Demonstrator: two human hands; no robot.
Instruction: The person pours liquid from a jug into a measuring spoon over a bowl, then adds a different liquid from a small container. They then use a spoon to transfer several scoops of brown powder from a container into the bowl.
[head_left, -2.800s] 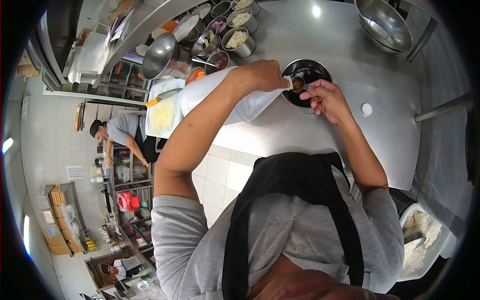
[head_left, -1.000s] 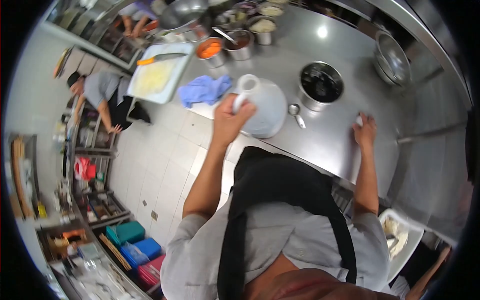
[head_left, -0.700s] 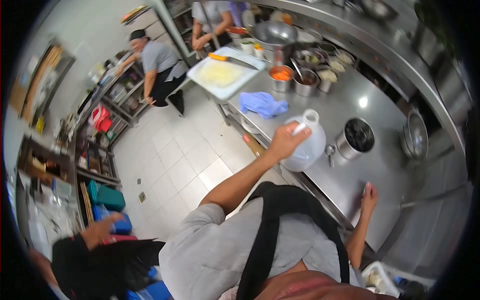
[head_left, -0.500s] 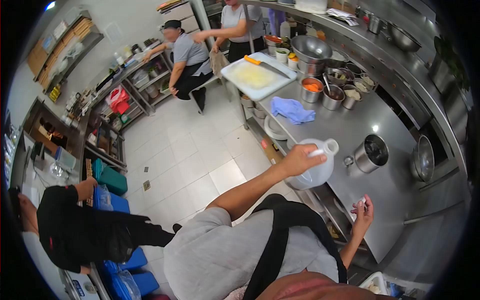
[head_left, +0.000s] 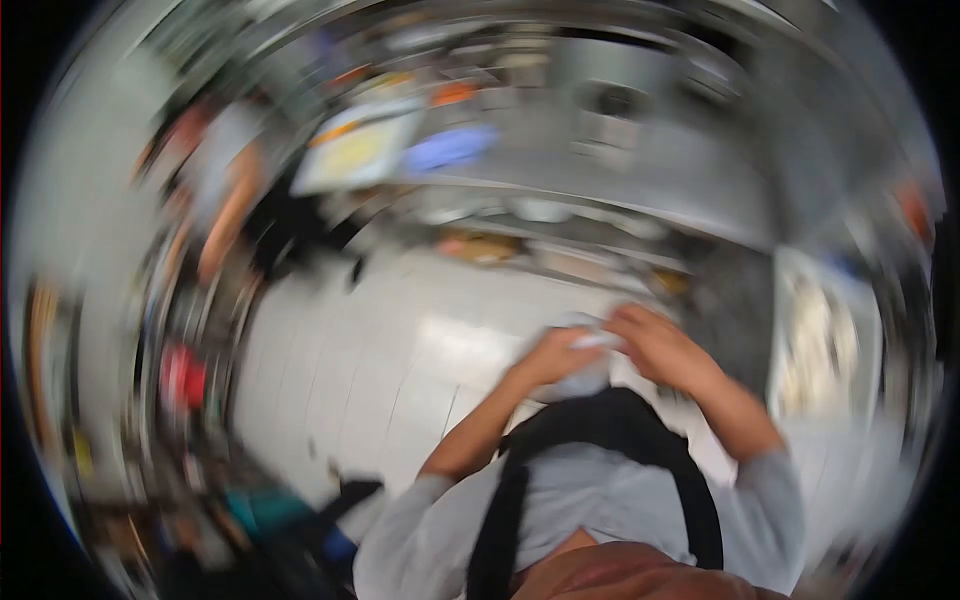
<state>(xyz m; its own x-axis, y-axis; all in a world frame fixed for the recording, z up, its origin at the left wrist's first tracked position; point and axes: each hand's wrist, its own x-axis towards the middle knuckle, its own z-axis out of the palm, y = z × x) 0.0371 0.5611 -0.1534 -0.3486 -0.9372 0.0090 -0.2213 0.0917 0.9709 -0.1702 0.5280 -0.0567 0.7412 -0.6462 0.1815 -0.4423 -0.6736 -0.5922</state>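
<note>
In front of my apron, the translucent plastic jug is held by my left hand, closed around its neck. My right hand has its fingers closed at the jug's mouth, on a small white cap. Motion blur hides whether the cap sits on the neck. The jug is away from the steel counter, with its lower part hidden behind my hands and apron.
On the counter are a metal pot, a blue cloth and a white cutting board. A white tub with pale contents stands at right. Another person is at the left, near shelving.
My view has swung right, away from the counter. The jug has come in front of my body, and my right hand has moved from apart to the jug's mouth.
</note>
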